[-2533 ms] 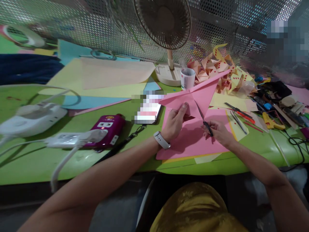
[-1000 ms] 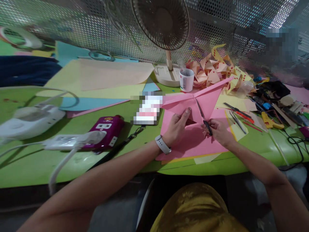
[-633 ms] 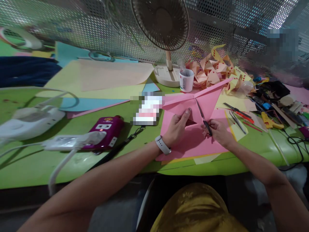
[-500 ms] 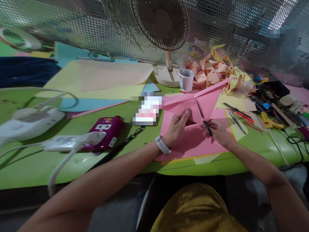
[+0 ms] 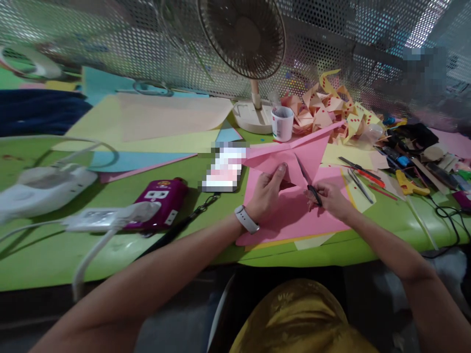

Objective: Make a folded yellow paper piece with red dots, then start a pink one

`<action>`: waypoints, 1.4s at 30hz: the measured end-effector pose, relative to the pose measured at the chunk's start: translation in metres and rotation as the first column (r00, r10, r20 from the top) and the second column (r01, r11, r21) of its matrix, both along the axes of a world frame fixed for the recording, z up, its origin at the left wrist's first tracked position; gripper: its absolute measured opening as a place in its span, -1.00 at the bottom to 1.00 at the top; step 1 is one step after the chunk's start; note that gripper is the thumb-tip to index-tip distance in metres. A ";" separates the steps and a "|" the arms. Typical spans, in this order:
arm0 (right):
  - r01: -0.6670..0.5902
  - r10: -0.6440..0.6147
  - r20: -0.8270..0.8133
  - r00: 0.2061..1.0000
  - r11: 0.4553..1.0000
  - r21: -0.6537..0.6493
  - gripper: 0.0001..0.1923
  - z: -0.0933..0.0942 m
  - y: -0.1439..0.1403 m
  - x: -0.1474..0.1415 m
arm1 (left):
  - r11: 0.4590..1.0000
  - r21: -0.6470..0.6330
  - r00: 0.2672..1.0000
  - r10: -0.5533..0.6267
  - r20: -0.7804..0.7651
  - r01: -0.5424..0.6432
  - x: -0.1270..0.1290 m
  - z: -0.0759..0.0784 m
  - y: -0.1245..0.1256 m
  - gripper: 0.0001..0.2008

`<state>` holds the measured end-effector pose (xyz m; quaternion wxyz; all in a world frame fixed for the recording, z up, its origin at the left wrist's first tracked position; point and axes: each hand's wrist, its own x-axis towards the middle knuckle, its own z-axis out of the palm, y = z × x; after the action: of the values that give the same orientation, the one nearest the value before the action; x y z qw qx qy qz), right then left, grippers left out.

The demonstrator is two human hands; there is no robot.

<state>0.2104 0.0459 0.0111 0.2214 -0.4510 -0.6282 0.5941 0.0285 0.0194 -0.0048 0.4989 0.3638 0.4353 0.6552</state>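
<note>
Centre frame, over the green counter (image 5: 110,255): left hand (image 5: 267,193) pinching folded pink paper (image 5: 312,149), right hand (image 5: 331,198) closed around scissors (image 5: 308,180), blades slicing in.

A white smooth-banded wristwatch (image 5: 247,219) is worn on the left wrist, strapped snugly. Both forearms are left bare, no sleeves reaching them. A mustard-yellow garment with a faint leafy pattern (image 5: 305,318) is seen covering the lap below.
</note>
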 end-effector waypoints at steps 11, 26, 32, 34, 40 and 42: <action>-0.234 0.134 0.413 0.901 0.951 0.201 -0.56 0.043 0.016 0.053 | 0.987 0.013 0.986 0.162 0.031 -0.163 -0.021 0.000 0.023 -0.57; 0.134 -0.532 0.644 0.550 0.817 0.561 -0.61 0.018 0.057 0.168 | 0.989 -0.134 0.998 0.055 -0.001 -0.055 -0.021 0.003 0.021 -0.66; 0.025 -0.505 0.780 0.370 0.845 0.535 -0.68 0.021 0.067 0.179 | 0.982 -0.183 0.999 -0.041 0.001 0.041 -0.016 0.009 0.015 -0.64; -0.053 -0.588 0.739 0.328 0.770 0.636 -0.65 0.020 0.061 0.168 | 0.975 -0.209 0.997 -0.073 -0.013 0.069 -0.015 0.012 0.013 -0.64; -0.472 -0.417 0.528 0.740 0.238 0.849 -0.59 0.007 0.031 0.091 | 0.919 -0.356 0.981 -0.191 -0.035 0.166 -0.008 0.013 0.006 -0.65; -0.566 -0.271 0.575 0.772 0.120 0.816 -0.56 -0.001 0.024 0.067 | 0.899 -0.394 0.974 -0.223 -0.028 0.194 -0.005 0.011 0.001 -0.66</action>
<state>0.2772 0.0696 0.0101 0.1794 -0.2816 -0.9338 -0.1289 0.0234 0.0204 0.0063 0.6121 0.3258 0.5328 0.4851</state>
